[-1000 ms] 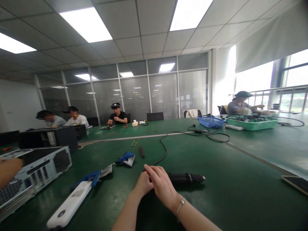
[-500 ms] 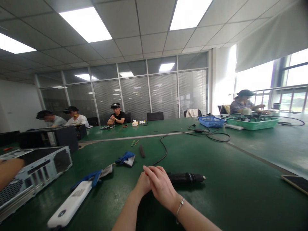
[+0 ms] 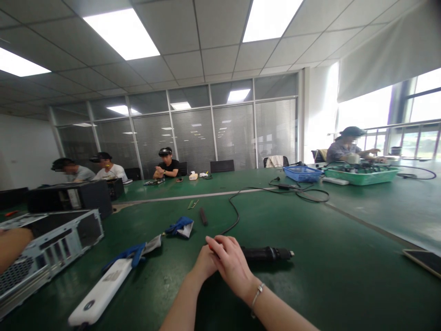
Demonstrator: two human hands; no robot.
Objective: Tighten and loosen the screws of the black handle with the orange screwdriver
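My left hand (image 3: 204, 264) and my right hand (image 3: 230, 266) are clasped at the front of the table. The right lies on top, its fingers folded over the left, whose own fingers are mostly hidden. Just beyond them lies a black electric screwdriver (image 3: 267, 254), its tip pointing right and its rear end covered by my hands. I cannot tell whether they touch it. A small red spot shows by my fingers; what it belongs to is unclear. Behind my hands, a black cable (image 3: 237, 214) runs across the green table (image 3: 330, 285).
On the left are a white power strip (image 3: 103, 292), blue-grey gloves (image 3: 181, 227) and an open computer case (image 3: 69, 243) with another person's arm (image 3: 14, 246) over it. A dark bar (image 3: 203, 216) lies ahead. Blue (image 3: 302, 174) and green baskets (image 3: 365, 176) stand far right; a phone (image 3: 423, 262) lies nearer.
My hands stay clasped in nearly the same place, and the screwdriver has not moved. Across the table, the seated person at the right has shifted an arm slightly.
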